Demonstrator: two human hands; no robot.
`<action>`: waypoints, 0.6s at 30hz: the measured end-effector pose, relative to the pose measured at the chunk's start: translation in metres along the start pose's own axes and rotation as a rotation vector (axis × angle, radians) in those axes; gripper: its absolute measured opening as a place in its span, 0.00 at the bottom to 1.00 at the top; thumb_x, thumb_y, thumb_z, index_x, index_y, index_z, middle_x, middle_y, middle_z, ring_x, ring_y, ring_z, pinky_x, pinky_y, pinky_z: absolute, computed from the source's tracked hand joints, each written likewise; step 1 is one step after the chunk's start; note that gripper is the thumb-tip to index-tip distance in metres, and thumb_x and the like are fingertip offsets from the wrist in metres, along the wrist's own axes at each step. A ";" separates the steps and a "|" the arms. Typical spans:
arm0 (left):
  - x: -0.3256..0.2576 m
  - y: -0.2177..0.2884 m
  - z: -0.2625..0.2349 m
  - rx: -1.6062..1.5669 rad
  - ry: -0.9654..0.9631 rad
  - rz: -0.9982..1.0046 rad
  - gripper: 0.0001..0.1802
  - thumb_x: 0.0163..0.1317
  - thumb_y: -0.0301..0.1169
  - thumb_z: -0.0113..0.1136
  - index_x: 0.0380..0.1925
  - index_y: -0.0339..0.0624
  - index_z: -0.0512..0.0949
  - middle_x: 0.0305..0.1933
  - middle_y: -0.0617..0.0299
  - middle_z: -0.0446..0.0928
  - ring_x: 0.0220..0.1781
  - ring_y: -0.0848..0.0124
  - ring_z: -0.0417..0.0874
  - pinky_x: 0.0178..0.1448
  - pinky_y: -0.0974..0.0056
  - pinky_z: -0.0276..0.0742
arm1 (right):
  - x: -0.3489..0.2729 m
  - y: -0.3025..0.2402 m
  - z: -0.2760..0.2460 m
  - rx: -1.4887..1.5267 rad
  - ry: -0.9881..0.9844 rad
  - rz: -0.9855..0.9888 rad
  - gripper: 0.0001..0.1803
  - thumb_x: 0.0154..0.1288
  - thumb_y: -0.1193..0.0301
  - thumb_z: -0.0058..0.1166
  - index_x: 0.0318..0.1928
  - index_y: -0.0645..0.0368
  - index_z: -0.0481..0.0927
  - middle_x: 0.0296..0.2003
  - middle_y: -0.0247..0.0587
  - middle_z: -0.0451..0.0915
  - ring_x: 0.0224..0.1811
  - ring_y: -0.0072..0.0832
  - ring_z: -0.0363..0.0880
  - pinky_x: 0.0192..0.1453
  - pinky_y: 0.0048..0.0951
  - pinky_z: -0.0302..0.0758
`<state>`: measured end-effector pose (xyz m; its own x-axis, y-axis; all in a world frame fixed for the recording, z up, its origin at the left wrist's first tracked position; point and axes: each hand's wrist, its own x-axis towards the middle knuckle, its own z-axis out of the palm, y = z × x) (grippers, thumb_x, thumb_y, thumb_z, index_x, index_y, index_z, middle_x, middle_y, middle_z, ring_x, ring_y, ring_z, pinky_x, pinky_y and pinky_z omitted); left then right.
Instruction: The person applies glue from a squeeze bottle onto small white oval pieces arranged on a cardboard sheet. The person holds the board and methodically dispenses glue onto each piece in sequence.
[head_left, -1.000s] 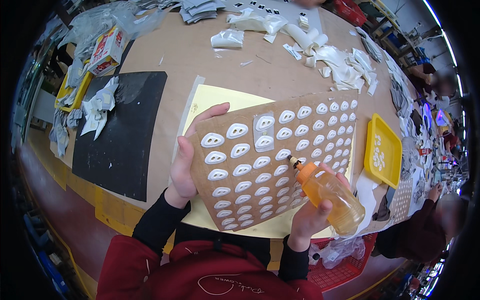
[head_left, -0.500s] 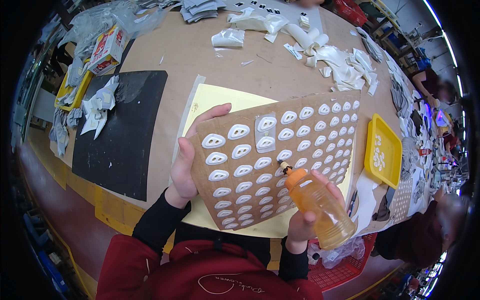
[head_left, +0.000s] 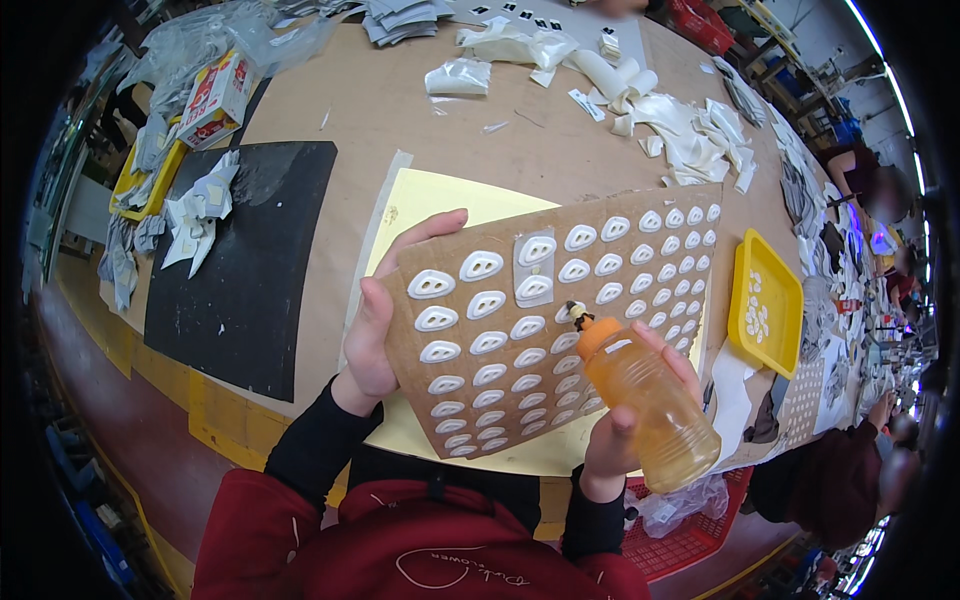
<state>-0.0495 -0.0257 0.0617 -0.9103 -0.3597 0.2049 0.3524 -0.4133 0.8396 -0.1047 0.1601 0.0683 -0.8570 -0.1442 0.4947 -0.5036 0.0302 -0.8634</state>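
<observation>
A brown cardboard sheet point(head_left: 468, 362) covered in rows of small white two-holed pieces point(head_left: 431, 284) is tilted up in front of me. My left hand point(head_left: 378, 330) grips its left edge, thumb on the near face and fingers behind. In my right hand point(head_left: 625, 425) is a clear squeeze bottle point(head_left: 655, 405) of amber liquid with an orange cap point(head_left: 600, 337). The bottle's dark nozzle points up-left, at a white piece near the middle of the sheet; whether it touches cannot be told. Two pieces in the upper rows sit on a greyish patch point(head_left: 534, 268).
Pale yellow paper point(head_left: 425, 192) lies under the sheet. A yellow tray point(head_left: 742, 325) with white pieces stands at right, a black mat point(head_left: 240, 270) at left. White scraps point(head_left: 690, 130) spread across the far table. A red basket point(head_left: 690, 545) sits low right; co-workers are along the right.
The bottle in my right hand has moved slightly up and right, its nozzle shifting to a higher spot on the sheet. My left hand and the sheet have barely moved.
</observation>
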 end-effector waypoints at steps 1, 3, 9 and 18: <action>0.000 0.000 0.000 0.006 0.000 0.001 0.46 0.58 0.64 0.34 0.60 0.32 0.54 0.56 0.47 0.65 0.59 0.63 0.67 0.61 0.60 0.64 | 0.001 0.001 -0.001 -0.006 0.005 -0.005 0.40 0.54 0.43 0.54 0.52 0.64 0.60 0.44 0.60 0.73 0.48 0.44 0.73 0.51 0.41 0.72; 0.000 -0.001 0.000 -0.001 0.000 -0.002 0.46 0.58 0.64 0.34 0.60 0.32 0.54 0.56 0.47 0.65 0.59 0.63 0.67 0.61 0.60 0.64 | 0.003 0.002 -0.003 -0.016 0.012 -0.013 0.39 0.54 0.44 0.54 0.52 0.64 0.61 0.44 0.59 0.73 0.48 0.44 0.73 0.51 0.41 0.72; 0.000 -0.002 -0.002 -0.018 0.002 -0.001 0.46 0.58 0.65 0.35 0.60 0.31 0.54 0.56 0.47 0.65 0.59 0.63 0.68 0.61 0.60 0.64 | 0.006 0.004 -0.008 -0.011 0.044 0.001 0.37 0.55 0.46 0.54 0.51 0.64 0.61 0.43 0.58 0.74 0.48 0.43 0.74 0.51 0.40 0.73; -0.001 -0.003 -0.001 -0.006 0.024 0.000 0.47 0.58 0.65 0.35 0.60 0.31 0.54 0.57 0.47 0.64 0.59 0.63 0.68 0.62 0.60 0.65 | -0.008 0.009 -0.013 0.016 0.035 0.006 0.38 0.55 0.44 0.53 0.51 0.64 0.61 0.43 0.59 0.74 0.47 0.42 0.74 0.49 0.39 0.74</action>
<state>-0.0492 -0.0250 0.0583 -0.9050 -0.3794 0.1924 0.3533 -0.4184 0.8367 -0.1043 0.1741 0.0579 -0.8634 -0.1090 0.4926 -0.4969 0.0153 -0.8677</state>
